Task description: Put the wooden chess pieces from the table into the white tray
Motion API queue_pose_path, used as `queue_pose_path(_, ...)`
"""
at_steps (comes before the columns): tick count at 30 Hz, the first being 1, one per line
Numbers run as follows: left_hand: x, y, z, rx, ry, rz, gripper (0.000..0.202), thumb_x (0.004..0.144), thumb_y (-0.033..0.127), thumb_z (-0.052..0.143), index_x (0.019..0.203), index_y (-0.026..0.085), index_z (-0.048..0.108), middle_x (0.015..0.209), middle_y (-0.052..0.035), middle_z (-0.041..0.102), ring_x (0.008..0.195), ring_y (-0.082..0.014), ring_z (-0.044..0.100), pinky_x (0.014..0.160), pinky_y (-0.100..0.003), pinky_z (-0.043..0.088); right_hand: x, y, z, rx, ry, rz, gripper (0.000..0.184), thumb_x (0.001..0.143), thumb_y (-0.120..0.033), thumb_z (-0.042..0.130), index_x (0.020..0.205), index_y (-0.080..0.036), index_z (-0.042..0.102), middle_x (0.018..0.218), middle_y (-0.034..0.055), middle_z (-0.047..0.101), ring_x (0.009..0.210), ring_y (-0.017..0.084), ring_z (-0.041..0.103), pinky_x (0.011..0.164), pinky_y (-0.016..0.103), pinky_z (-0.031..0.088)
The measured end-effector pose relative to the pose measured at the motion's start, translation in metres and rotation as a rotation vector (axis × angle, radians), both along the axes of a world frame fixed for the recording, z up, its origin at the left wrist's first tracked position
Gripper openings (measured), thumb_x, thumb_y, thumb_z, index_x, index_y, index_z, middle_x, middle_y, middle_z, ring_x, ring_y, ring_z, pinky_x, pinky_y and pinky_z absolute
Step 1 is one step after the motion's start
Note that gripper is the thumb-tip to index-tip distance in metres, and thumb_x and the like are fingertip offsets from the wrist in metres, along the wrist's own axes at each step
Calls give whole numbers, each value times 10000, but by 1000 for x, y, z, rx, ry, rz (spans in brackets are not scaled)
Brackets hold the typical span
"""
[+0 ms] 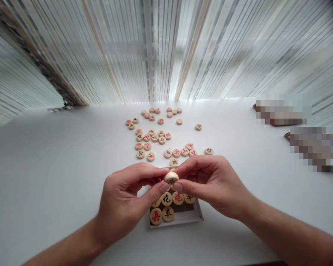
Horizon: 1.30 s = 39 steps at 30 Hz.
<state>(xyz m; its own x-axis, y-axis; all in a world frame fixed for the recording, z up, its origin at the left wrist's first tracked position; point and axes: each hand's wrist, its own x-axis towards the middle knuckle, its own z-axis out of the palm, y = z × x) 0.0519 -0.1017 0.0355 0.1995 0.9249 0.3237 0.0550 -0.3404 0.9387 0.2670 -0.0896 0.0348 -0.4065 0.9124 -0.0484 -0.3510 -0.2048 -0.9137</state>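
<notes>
Between the fingertips of my left hand [127, 195] and my right hand [211, 181] is a round wooden Chinese chess piece [171, 178], tilted, with a black character on its lower face. Both hands pinch it from the sides. Just beneath them lies a shallow box [180, 220] with pieces set in rows. Its front row holds a red-marked piece [155, 216] and a black-marked piece [168, 214] at the left, with bare box floor to their right. My hands hide part of the rows behind.
Several loose chess pieces [154, 137] with red or black characters, some blank side up, are scattered over the white table [58, 166] beyond the box. Two blurred-out objects [283, 112] lie at the right. A striped string curtain [155, 51] hangs along the far edge.
</notes>
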Motion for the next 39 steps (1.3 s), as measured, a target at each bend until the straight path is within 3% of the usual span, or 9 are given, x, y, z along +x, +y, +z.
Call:
queue_pose_path(5, -1, 1, -5, 39, 1, 8, 389, 863, 11, 845, 1082, 330, 891, 999, 18, 854, 886, -121, 804, 799, -161, 674, 0, 1, -2, 224, -102, -80, 262, 738, -148, 1019, 955, -242, 907, 859, 40, 848, 784, 132, 778, 729, 160, 645)
queue_pose_path(13, -1, 1, -6, 97, 2, 12, 391, 874, 6, 842, 1085, 331, 890, 1005, 7, 844, 908, -132, 798, 808, -184, 673, 0, 0, -3, 401, -195, -152, 274, 805, -136, 969, 1032, -275, 904, 869, 42, 833, 779, 157, 767, 672, 217, 627)
queue_pose_path(19, -3, 0, -5, 120, 55, 18, 421, 887, -3, 827, 1126, 339, 879, 1012, 16, 843, 909, -119, 785, 823, -176, 657, 1, -3, -4, 787, -364, -278, 326, 899, -58, 853, 1139, -277, 883, 959, 52, 854, 812, 175, 787, 729, 287, 641)
queue_pose_path(25, -2, -1, -6, 131, 54, 19, 396, 883, 8, 836, 1139, 307, 878, 1013, -4, 850, 914, -139, 793, 812, -201, 661, 2, -5, -3, 876, -398, -318, 325, 896, -43, 857, 1138, -259, 874, 971, 47, 872, 811, 187, 819, 737, 297, 664)
queue_pose_path(30, -2, -2, -3, 133, 50, 43, 374, 860, 23, 870, 1109, 303, 882, 982, 15, 861, 878, -120, 796, 801, -174, 654, 1, -6, -2, 740, -389, -308, 284, 851, -34, 875, 1053, -233, 883, 901, 51, 872, 743, 188, 812, 658, 270, 645)
queue_pose_path(35, 0, -2, 1, 92, 22, 80, 321, 832, 39, 907, 1037, 286, 894, 922, 36, 871, 806, -96, 804, 756, -126, 641, -1, -7, -3, 367, -211, -164, 270, 850, -112, 908, 1092, -230, 889, 878, 63, 861, 685, 166, 784, 633, 245, 657)
queue_pose_path(39, 1, -2, 2, 65, 15, 81, 294, 831, 55, 913, 1022, 278, 902, 905, 21, 878, 785, -120, 812, 746, -153, 658, -4, -4, 0, 102, -78, -43, 283, 850, -207, 943, 1129, -225, 895, 773, 52, 822, 595, 131, 726, 569, 217, 629)
